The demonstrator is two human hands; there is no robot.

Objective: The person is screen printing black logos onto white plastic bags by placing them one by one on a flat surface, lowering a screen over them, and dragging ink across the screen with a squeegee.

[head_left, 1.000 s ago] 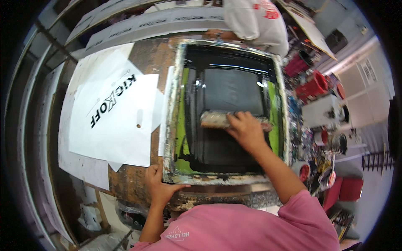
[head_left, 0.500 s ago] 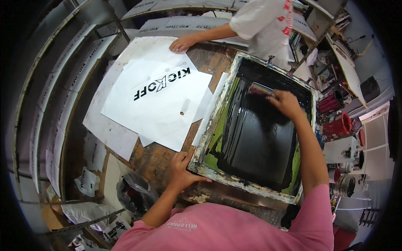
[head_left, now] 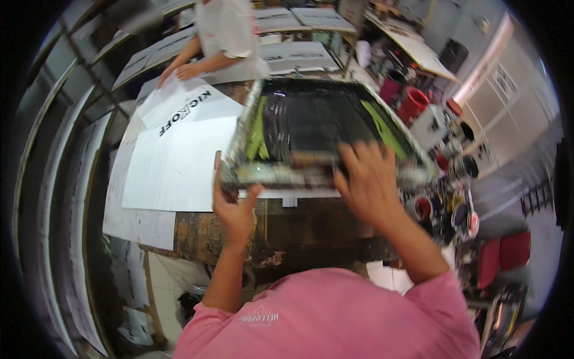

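Note:
A screen-printing frame (head_left: 244,128) with worn, ink-spattered rims lies before me, its near edge seemingly raised above the table. Black ink covers its mesh (head_left: 323,119), with green strips along both sides. My left hand (head_left: 233,209) grips the near left corner, thumb at the front rim. Against the inside of the near rim rests a squeegee (head_left: 311,159), blurred. Over that rim, at the squeegee's right end, is my right hand (head_left: 371,185), its fingers spread and somewhat smeared. Beneath the frame's front edge a strip of white paper (head_left: 289,202) shows.
White printed sheets (head_left: 179,161) lie left of the frame on the stained wooden table (head_left: 203,236). Across it, a co-worker's hands (head_left: 190,70) hold one sheet's far edge. Drying racks (head_left: 89,179) stand at left; red buckets (head_left: 414,106) and cans crowd the right.
My right hand has come from the far part of the mesh to the near rim, the squeegee likewise. The frame's near edge has risen. The co-worker now lifts a sheet's edge. My view has turned.

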